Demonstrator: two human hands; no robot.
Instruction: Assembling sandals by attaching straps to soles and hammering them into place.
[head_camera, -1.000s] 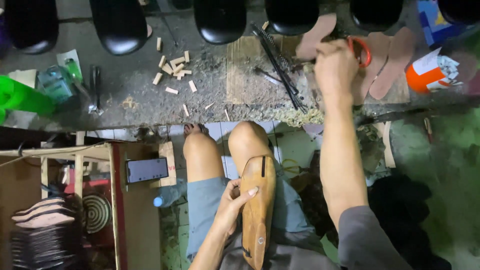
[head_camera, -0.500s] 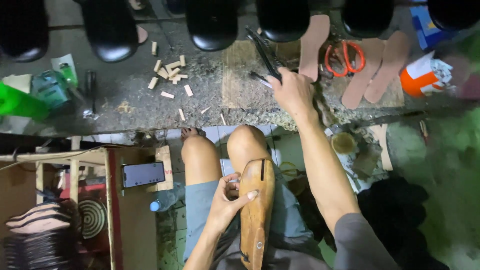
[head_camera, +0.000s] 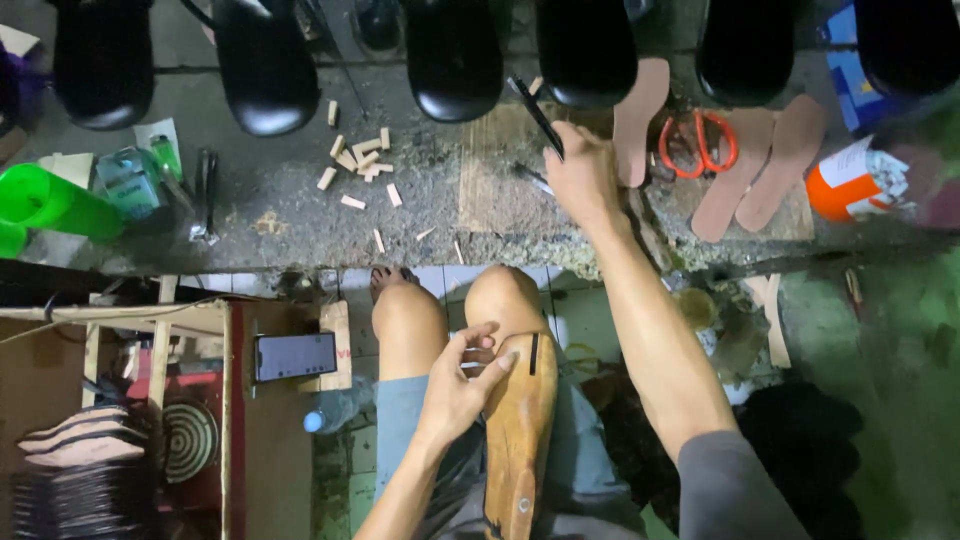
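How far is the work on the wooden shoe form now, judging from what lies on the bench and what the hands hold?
Done, it seems: flat sole-shaped pieces lie cut beside the orange scissors, and small wood bits are scattered on the bench. In hand: the left hand steadies the wooden shoe form on the lap, while the right hand grips a dark thin tool. Left: the form is bare, with nothing fixed on it.

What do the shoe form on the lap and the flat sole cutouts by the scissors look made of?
Shoe form: seemingly wood, smooth amber finish with visible grain, steadied by the left hand. Sole cutouts: thin, matte pinkish-brown sheet, perhaps leatherboard or leather; unclear.
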